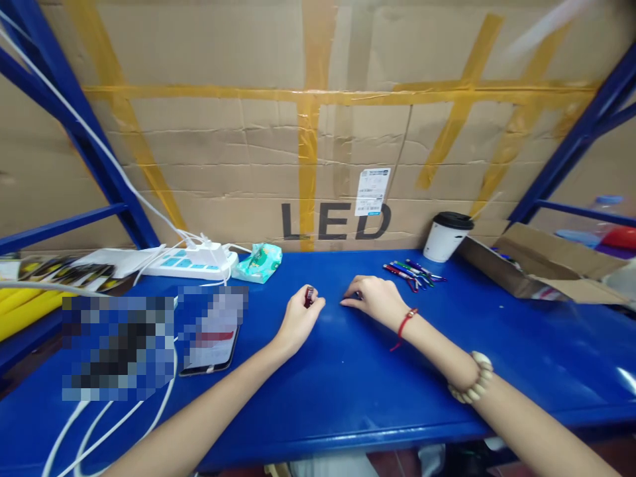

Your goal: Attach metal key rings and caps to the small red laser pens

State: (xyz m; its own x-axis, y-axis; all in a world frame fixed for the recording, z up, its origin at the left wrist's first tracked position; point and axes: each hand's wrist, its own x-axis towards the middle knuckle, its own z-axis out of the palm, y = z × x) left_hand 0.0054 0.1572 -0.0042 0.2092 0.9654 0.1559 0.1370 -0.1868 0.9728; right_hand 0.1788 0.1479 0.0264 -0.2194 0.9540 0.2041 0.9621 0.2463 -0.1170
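My left hand (299,317) is closed around a small, shiny dark red piece (309,297). Most of it is hidden in the fist, so its kind cannot be made out. To its right, a short gap away, my right hand (373,296) hovers low over the blue table (338,384). Its fingers are curled in a pinch, with a small dark bit just showing between them. A red cord and a beaded bracelet circle that wrist and forearm. Behind the right hand lie several colourful pens (415,273) with metal clips, grouped together.
A lidded paper cup (444,237) and an open cardboard box (527,262) stand at the right. At the left are a tissue pack (259,263), a power strip (183,263), a phone (211,344) and loose white cables (166,411). A large carton (238,146) walls off the back.
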